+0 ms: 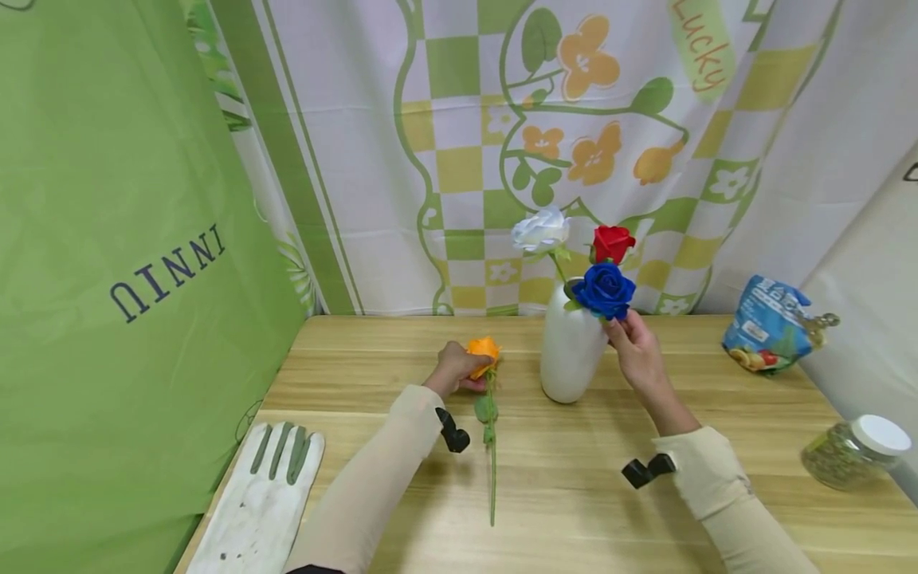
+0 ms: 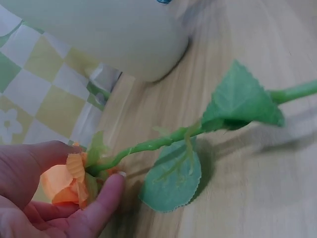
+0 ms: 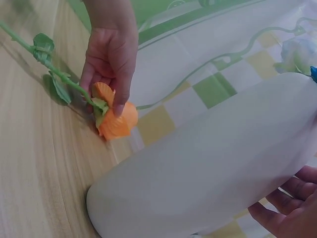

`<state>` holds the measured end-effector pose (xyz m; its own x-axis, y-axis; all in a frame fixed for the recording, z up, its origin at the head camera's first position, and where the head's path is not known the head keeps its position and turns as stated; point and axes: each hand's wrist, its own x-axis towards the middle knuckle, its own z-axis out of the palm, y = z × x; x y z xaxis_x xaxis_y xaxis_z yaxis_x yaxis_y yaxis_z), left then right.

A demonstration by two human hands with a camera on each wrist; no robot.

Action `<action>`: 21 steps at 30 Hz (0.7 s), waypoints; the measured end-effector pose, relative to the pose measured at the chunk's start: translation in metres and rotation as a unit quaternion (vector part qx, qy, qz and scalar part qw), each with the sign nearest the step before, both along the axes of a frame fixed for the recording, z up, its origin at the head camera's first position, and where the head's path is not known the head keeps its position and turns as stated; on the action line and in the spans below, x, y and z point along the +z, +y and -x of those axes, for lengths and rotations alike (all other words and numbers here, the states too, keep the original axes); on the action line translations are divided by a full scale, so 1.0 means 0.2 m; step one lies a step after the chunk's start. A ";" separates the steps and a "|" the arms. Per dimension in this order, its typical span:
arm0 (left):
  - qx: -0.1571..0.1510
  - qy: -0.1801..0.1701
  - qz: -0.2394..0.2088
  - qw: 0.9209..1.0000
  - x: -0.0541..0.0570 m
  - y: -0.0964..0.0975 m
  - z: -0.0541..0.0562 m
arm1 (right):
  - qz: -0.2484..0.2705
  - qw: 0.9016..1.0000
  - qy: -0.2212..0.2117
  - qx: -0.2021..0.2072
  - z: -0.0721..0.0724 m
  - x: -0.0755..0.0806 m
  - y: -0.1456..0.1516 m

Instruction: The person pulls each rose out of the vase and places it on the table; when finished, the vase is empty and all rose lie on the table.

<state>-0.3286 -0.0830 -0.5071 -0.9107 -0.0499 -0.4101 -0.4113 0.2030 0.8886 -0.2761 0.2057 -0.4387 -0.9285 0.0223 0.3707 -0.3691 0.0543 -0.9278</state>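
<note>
My left hand (image 1: 453, 368) pinches the head of an orange rose (image 1: 484, 351) between thumb and fingers. The rose's green stem (image 1: 492, 470) runs toward the front along the wooden table, with leaves partway down. Right of it stands a tall white vase (image 1: 566, 351). A white rose (image 1: 542, 230), a red rose (image 1: 612, 242) and a blue rose (image 1: 606, 289) rise from its mouth. Just under the blue rose, my right hand (image 1: 641, 356) rests at the vase's upper right side. In the right wrist view, its loosely bent fingers (image 3: 270, 215) lie along the vase wall.
A white glove or hand-shaped board with grey-green finger marks (image 1: 251, 502) lies at the front left. On the right are a blue snack bag (image 1: 767, 327) and a clear jar with a white lid (image 1: 849, 454). Patterned curtain (image 1: 459, 183) hangs behind the table.
</note>
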 end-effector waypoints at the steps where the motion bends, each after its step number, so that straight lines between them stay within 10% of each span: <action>1: -0.002 0.000 0.005 1.000 0.00 0.00 0.00 | 0.000 1.000 0.000 -0.001 0.00 0.00 0.00; 21: -0.049 0.018 0.072 0.996 0.02 -0.09 0.02 | -0.004 1.000 0.008 -0.008 0.00 0.00 -0.01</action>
